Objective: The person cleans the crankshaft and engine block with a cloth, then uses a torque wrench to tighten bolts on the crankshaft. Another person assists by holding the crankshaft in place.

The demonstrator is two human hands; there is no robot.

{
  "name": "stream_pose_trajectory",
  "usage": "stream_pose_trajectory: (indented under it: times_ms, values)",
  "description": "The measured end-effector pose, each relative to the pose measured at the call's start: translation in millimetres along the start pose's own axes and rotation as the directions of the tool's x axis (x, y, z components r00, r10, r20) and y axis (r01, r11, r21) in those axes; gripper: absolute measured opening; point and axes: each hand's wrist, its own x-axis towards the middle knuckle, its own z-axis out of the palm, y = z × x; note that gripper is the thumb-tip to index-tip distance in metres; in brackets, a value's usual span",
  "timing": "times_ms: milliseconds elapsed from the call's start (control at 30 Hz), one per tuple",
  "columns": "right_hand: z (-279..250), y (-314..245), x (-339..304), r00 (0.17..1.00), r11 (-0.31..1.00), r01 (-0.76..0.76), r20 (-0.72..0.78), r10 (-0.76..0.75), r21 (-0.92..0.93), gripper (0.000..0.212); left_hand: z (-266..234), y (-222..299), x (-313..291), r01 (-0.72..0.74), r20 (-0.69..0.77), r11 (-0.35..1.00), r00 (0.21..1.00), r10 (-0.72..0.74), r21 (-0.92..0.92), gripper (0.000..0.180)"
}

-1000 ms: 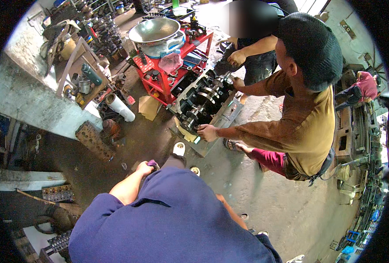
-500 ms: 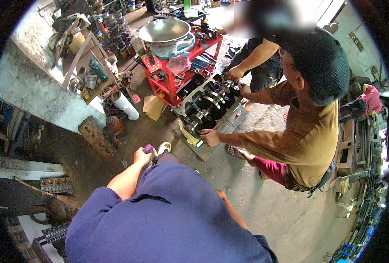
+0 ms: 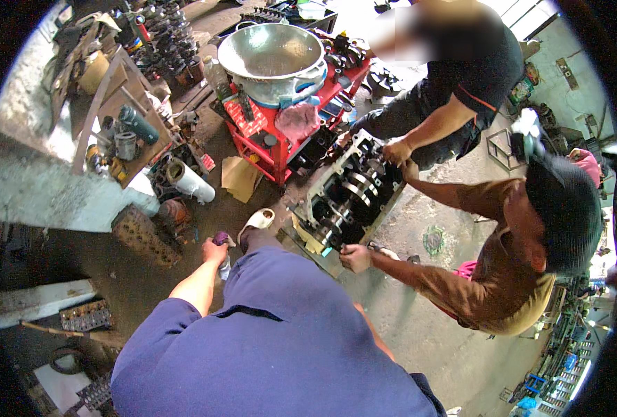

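My left hand [image 3: 213, 252] is closed around a crumpled purple rag [image 3: 221, 238], held low beside my leg; a pale part hangs below the fingers. Of my right arm only a strip of forearm [image 3: 373, 330] shows past my blue shirt, and the hand is hidden. Ahead of me an engine block [image 3: 313, 197] lies with its crankshaft [image 3: 360, 187] exposed. A co-worker in a brown shirt has one hand [image 3: 355, 258] at the block's near end and the other at its far right. A second person's hand [image 3: 396, 151] is also at that far right corner.
Behind the block stands a red cart [image 3: 280, 167] bearing a large metal basin [image 3: 273, 52] and parts. Flattened cardboard [image 3: 241, 178], a white cylinder [image 3: 191, 181] and a rusty cylinder head [image 3: 143, 235] lie on the left floor. My white shoe [image 3: 258, 221] is near the block.
My view has shifted closer to the block and cart. The brown-shirted co-worker now leans further right and lower. My left hand still grips the rag; the second person's torso shows more.
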Motion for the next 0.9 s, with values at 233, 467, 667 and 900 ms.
stream_pose_trajectory:
  times_ms: [233,467,667,900]
  values:
    - [32.4,-50.2,64.2,0.983,0.905,0.179,0.109,-0.148,-0.386,0.048,-53.8,37.5,177.6,-0.119,0.005,0.988,0.993,0.120,-0.097,0.053]
    - [3.2,-194.4,25.8,0.823,0.724,-0.414,-0.112,0.556,0.552,0.039,-136.5,110.8,292.0,-0.229,-0.256,0.973,0.941,0.224,0.007,0.045]
    - [13.7,-230.8,14.3,0.881,0.426,-0.333,0.117,0.458,0.841,0.035,-158.0,154.3,327.3,-0.257,-0.321,0.964,0.920,0.224,-0.063,0.047]
    - [44.4,-212.4,16.2,0.845,0.460,-0.377,0.095,0.526,0.804,0.040,-144.9,196.1,301.6,-0.349,-0.145,0.932,0.931,0.334,-0.097,0.046]
